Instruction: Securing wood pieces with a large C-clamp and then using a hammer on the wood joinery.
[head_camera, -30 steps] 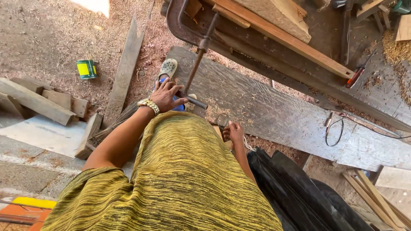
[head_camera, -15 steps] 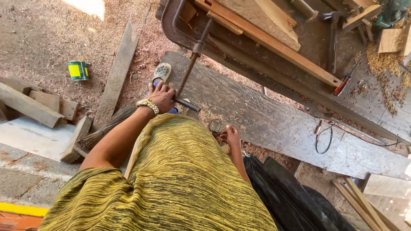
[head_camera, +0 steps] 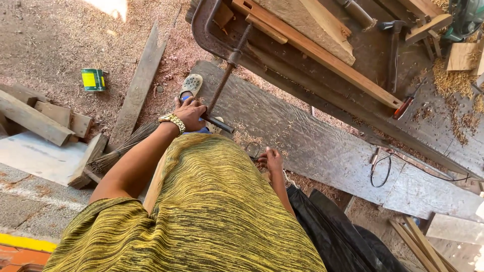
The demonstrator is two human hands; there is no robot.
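My left hand (head_camera: 190, 113), with a gold bracelet at the wrist, is closed around the short black handle bar (head_camera: 220, 124) at the end of a long threaded screw (head_camera: 224, 75). The screw belongs to a big rusty metal clamp (head_camera: 201, 25) that holds a long wooden batten (head_camera: 322, 55) on the workbench. My right hand (head_camera: 273, 159) rests low on a wide grey plank (head_camera: 312, 141), fingers loosely spread, holding nothing. My yellow striped garment hides most of what lies below my arms.
A grey clog (head_camera: 191, 85) lies beside the plank's end. A green and yellow tin (head_camera: 93, 79) stands on the sawdust floor, with wood offcuts (head_camera: 35, 118) to the left. A hammer (head_camera: 393, 50), a screwdriver (head_camera: 406, 105) and a wire loop (head_camera: 380, 168) are at the right.
The view has drifted slightly. My left hand stays on the clamp handle and my right hand stays on the plank.
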